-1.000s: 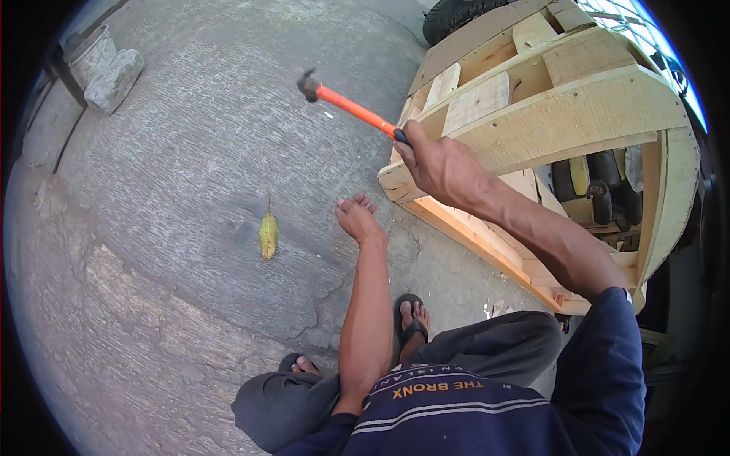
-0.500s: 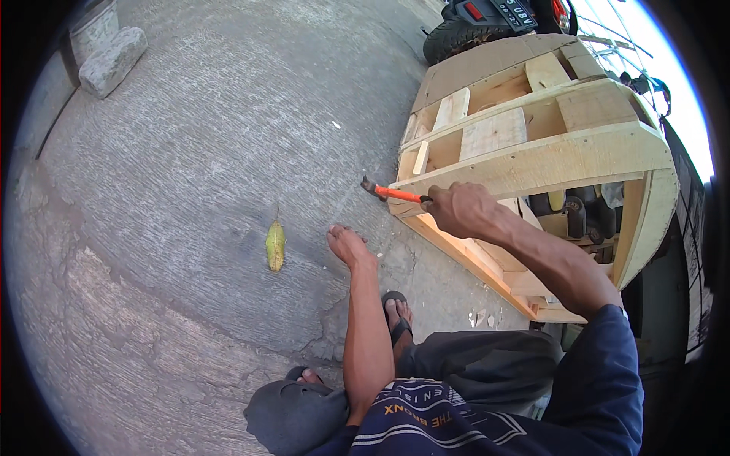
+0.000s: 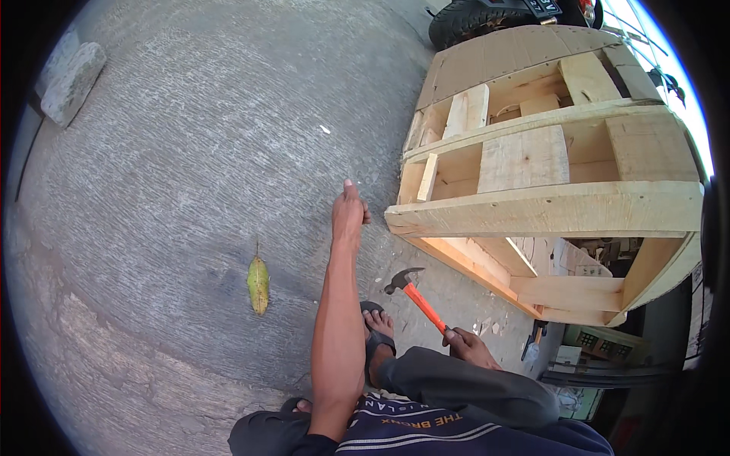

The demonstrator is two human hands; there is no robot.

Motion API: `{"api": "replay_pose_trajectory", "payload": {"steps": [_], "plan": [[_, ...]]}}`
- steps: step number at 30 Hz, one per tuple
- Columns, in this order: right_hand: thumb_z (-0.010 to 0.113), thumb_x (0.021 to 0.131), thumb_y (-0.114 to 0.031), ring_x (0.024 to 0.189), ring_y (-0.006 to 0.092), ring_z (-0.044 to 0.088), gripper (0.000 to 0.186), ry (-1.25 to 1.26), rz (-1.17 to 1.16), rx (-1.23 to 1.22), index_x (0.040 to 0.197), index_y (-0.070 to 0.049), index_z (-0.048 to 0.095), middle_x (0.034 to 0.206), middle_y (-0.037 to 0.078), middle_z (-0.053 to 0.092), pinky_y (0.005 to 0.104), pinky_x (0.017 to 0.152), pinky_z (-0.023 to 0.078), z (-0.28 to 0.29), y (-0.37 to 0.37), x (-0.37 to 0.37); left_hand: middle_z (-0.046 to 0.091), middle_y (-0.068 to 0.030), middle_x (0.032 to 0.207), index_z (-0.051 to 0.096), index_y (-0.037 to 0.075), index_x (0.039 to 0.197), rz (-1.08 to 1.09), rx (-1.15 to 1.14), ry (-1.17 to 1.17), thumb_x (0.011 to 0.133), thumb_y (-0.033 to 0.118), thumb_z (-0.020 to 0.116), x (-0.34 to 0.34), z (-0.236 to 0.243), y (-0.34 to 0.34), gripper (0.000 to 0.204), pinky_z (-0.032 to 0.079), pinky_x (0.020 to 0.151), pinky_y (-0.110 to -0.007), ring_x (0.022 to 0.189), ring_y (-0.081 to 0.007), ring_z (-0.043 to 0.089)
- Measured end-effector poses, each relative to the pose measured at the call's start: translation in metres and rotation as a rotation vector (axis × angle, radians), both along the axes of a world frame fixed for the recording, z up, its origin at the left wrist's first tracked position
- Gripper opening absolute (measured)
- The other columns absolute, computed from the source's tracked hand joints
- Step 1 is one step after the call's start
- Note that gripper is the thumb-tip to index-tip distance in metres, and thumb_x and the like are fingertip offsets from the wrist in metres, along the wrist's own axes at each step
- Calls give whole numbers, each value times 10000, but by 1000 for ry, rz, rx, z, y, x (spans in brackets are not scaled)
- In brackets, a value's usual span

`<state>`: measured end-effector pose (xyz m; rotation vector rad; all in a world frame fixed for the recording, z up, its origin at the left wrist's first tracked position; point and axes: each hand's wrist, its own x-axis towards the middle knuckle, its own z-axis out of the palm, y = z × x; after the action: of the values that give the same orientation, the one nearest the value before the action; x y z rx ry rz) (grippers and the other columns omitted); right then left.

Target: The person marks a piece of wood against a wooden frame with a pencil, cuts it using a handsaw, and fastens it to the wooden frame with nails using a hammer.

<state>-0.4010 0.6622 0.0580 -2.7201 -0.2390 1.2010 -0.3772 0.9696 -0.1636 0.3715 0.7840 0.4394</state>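
Observation:
My right hand (image 3: 469, 349) grips the end of a claw hammer (image 3: 423, 305) with an orange handle and a dark head. It is held low beside my right knee, head pointing up and left. Ahead of me, left of the wooden frame (image 3: 532, 210), my left hand (image 3: 349, 213) is stretched out over the concrete. Its fingers are curled in and the thumb points forward; whatever they hold, if anything, is hidden. The frame is pale timber with crosswise boards and an open side facing me. Neither hand touches it.
A yellow-green leaf (image 3: 258, 286) lies on the rough concrete to the left. At the far left sits a stone block (image 3: 74, 83). Behind the frame, a motorcycle's rear tyre (image 3: 471, 24) shows. Small wood scraps (image 3: 487, 327) lie by the frame's near corner.
My right hand has dropped from over the frame to beside my knee, taking the hammer with it. The left hand has reached forward. The view has shifted, and the frame looks nearer.

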Motion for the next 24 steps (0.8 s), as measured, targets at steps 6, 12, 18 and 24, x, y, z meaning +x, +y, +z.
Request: {"api": "replay_pose_trajectory", "payload": {"steps": [6,12,18,24], "plan": [[409,1064,-496,377,58,234,393,197,-894,456,901,-150,498,529,-60,301,248,338,163,-21,6,50,671,-149,947,633,-74,1026,-193,281,162,1059,488,459,70,-27,-21,589,486,852,-399,884,-238,624],[383,1059,-563,317,42,224,461,471,-841,692,864,-160,492,489,-76,285,224,268,221,-61,19,141,616,-246,1236,516,-140,1296,-138,-89,-157,1039,459,496,77,-15,-39,653,429,1017,-408,1135,-317,595],[394,1045,-599,314,57,223,488,395,-728,697,859,-157,483,479,-59,283,234,275,211,-66,0,145,636,-176,1050,596,-68,1090,-94,45,31,1037,455,501,71,-12,-31,534,449,923,-405,977,-276,592],[485,1050,-514,420,58,321,445,-79,-339,619,925,-101,594,533,-49,380,244,386,249,-49,-29,142,589,-153,880,548,-23,923,-102,459,261,1022,462,530,47,12,-2,495,453,812,-390,849,-240,545]]}}
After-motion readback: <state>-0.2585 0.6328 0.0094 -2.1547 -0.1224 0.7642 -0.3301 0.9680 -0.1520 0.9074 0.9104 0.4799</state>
